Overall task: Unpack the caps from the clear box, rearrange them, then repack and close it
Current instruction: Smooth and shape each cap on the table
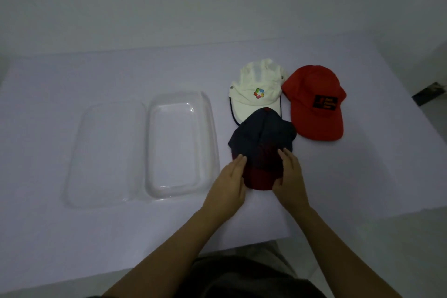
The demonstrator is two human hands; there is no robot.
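Observation:
A navy cap with a dark red brim [262, 138] lies on the white table, its crown overlapping the brim of a cream cap with a coloured logo [257, 89]. To the right of them rests a red cap with a black patch [316, 104]. My left hand [229, 181] presses the left side of the navy cap's brim, while my right hand [290, 176] holds the right side, thumb tucked under the brim. The clear box [180, 143] sits open and empty to the left, its hinged lid [104, 152] lying flat beside it.
The white table [72, 237] ends at a front edge near my body and a right edge past the red cap. A dark object [428, 93] lies on the floor at the far right. A pale wall rises behind the table.

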